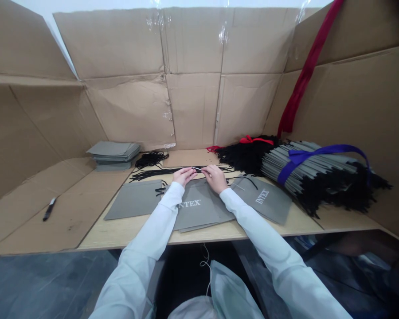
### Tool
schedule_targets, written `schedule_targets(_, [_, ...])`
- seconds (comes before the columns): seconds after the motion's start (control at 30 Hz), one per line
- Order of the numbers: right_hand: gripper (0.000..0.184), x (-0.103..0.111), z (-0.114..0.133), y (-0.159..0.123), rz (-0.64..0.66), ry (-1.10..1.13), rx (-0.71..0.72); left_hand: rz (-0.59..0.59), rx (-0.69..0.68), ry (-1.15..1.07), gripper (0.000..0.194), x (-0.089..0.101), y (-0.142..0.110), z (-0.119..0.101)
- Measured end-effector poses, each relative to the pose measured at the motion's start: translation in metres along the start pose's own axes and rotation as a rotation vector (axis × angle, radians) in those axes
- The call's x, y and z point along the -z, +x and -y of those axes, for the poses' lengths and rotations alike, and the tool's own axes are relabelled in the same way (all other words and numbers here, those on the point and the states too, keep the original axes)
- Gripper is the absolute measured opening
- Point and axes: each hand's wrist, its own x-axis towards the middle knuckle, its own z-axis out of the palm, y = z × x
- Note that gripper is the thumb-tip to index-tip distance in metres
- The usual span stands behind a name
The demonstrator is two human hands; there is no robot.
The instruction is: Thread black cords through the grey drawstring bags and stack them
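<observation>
My left hand (185, 176) and my right hand (215, 178) come close together above the middle of the table. Both have their fingers pinched on a thin pale rod (197, 168), which spans the small gap between them. Something dark, perhaps cord, shows by the fingertips. Beneath my hands lies a grey fabric bag (199, 215) printed INTEX, partly covered by my left sleeve. A second INTEX bag (275, 201) lies tilted to the right, with a thin metal rod (237, 186) and a black cord (251, 179) across its top. Left of them rests a plain grey bag (133, 201) with black cord at its corner.
Straight black cords (156, 173) lie behind the bags. At the back left are a grey stack (115, 153) and a tangled cord pile (151, 158). A black cord bundle (242, 155) and a blue-ribboned bag bundle (299, 164) sit right. A marker (49, 209) lies left. Cardboard walls (193, 106) surround the table.
</observation>
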Motion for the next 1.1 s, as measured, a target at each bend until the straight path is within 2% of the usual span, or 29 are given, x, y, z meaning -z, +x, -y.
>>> schedule_targets(0.23, [0.025, -0.005, -0.001, -0.001, -0.034, 0.05, 0.039, -0.09, 0.028, -0.001, 0.016, 0.003, 0.002, 0.003])
schedule_targets(0.33, [0.025, -0.006, -0.001, -0.001, -0.011, 0.036, 0.036, -0.072, 0.013, -0.005, 0.02, 0.003, 0.003, 0.005])
schedule_targets(0.47, [0.027, -0.003, -0.001, -0.001, 0.018, -0.007, 0.016, -0.046, -0.076, -0.015, 0.035, 0.003, 0.006, 0.006])
schedule_targets(0.57, [0.027, -0.002, 0.0, -0.001, 0.044, -0.034, 0.005, -0.045, -0.14, 0.025, 0.026, 0.005, 0.009, 0.005])
schedule_targets(0.63, [0.027, -0.001, 0.0, -0.001, 0.057, -0.048, -0.003, 0.01, -0.146, 0.067, 0.02, 0.008, 0.011, 0.005])
schedule_targets(0.73, [0.026, -0.002, -0.001, -0.001, 0.066, -0.055, -0.004, 0.1, -0.101, 0.194, 0.021, 0.014, 0.013, 0.005])
schedule_targets(0.83, [0.025, -0.002, -0.002, -0.001, 0.061, -0.048, 0.01, 0.097, -0.099, 0.366, 0.03, 0.018, 0.015, 0.007])
schedule_targets(0.97, [0.025, -0.003, -0.004, -0.001, 0.049, -0.029, 0.027, 0.109, -0.166, 0.601, 0.037, 0.022, 0.019, 0.009])
schedule_targets(1.1, [0.025, -0.003, -0.004, 0.0, 0.044, 0.015, 0.055, 0.072, -0.275, 0.81, 0.029, 0.022, 0.018, 0.008])
